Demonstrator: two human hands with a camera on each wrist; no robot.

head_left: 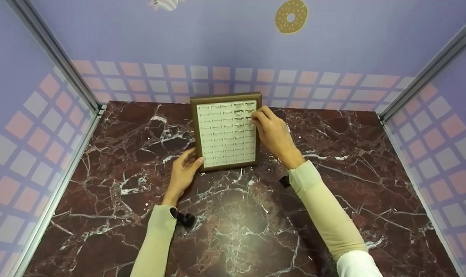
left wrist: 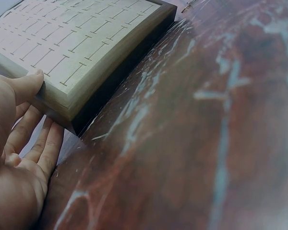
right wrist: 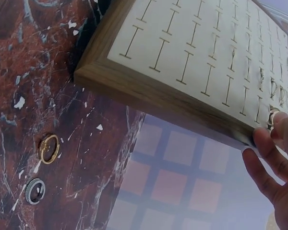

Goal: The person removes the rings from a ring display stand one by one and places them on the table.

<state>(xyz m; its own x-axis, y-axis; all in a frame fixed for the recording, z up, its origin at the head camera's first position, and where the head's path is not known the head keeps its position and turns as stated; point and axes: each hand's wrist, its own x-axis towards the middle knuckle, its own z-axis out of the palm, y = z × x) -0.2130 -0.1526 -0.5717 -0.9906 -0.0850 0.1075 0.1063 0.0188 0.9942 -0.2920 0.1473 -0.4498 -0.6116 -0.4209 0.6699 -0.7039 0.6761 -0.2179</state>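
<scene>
So from where I'm standing, the near half of the bench (head_left: 233,215) is wide bare marble, loads of room for both forearms. Next up, the left hand (head_left: 184,171) grips the lower left corner of the ring tray (head_left: 196,130), thumb on the front of the wooden frame, fingers behind, I'd guess so it can't slide or tip. Just off the tray's right side, a loose gold ring (right wrist: 42,152) and a silver ring (right wrist: 29,191) lie side by side, probably parked there for easy reach. Farther up, the right hand (head_left: 273,130) has thumb and fingertip nearly together, pinching a small ring (right wrist: 272,116) at the right-hand slots, other fingers spread past the frame edge. Seated rings (head_left: 238,111) fill some upper right slots. The tray looks tilted up toward the patterned wall (head_left: 225,46); can't tell if they touch, but the back is the tight side, while left and right have space.
</scene>
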